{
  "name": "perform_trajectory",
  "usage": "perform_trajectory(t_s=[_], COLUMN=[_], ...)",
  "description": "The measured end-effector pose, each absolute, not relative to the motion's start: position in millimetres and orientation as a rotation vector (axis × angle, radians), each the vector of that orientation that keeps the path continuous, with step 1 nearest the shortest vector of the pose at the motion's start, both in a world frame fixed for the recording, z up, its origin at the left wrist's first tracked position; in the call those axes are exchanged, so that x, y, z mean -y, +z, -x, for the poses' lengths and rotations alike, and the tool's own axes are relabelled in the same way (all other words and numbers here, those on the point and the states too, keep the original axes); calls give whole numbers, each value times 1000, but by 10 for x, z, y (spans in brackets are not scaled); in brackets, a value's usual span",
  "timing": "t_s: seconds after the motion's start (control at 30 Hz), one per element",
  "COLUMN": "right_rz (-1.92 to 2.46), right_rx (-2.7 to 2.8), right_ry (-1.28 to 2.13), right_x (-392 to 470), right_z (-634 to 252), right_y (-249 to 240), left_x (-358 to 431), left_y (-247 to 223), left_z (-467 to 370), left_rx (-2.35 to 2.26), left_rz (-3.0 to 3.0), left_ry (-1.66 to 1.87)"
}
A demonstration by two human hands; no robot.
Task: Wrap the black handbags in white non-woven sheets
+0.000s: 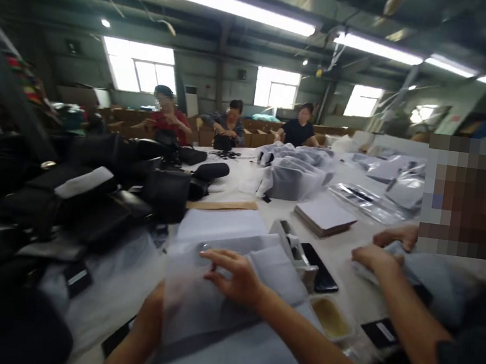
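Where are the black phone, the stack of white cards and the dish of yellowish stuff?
Black phone [319, 269]: head view, middle of its dark face.
Stack of white cards [326, 210]: head view, top card.
Dish [345, 338]: head view, near rim.

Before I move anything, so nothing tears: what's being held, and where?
The translucent sheet, seemingly by its left edge, left hand behind it; right hand over its upper part, grip unclear.
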State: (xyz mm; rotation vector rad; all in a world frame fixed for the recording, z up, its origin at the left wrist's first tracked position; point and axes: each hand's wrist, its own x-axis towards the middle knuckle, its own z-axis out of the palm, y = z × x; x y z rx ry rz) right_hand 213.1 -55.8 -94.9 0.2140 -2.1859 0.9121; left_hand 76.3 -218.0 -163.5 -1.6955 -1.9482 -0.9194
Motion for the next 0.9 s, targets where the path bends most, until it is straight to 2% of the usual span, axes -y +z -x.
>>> perform_trajectory(t_s=[0.1,0.3,0.5,0.6,0.77,0.9], right_rz=[-222,-198,-157,-141,-177,-196], right_rx=[2162,2199,2333,2380,2423,2446], right_ry=[969,892,686,646,607,559], right_x=[547,560,477,477,489,480], right_z=[-2097,-2026,-1918,-1887,-1871,-1858], right_y=[-965,-1000,-1104,-1131,-1138,-1159], left_x=[2566,2481,2449,2442,2521,2563], left_y=[-1416,-1341,-1405,-1372,-1287,-1202], left_z=[-777,-845,-738,-733,-741,-759], left_rx=[1847,1810,2100,2382,2700,2737], left_rz=[1757,1834,1934,1913,1630,1277], left_ry=[-722,-663,-902,-1209,-2166,-2813])
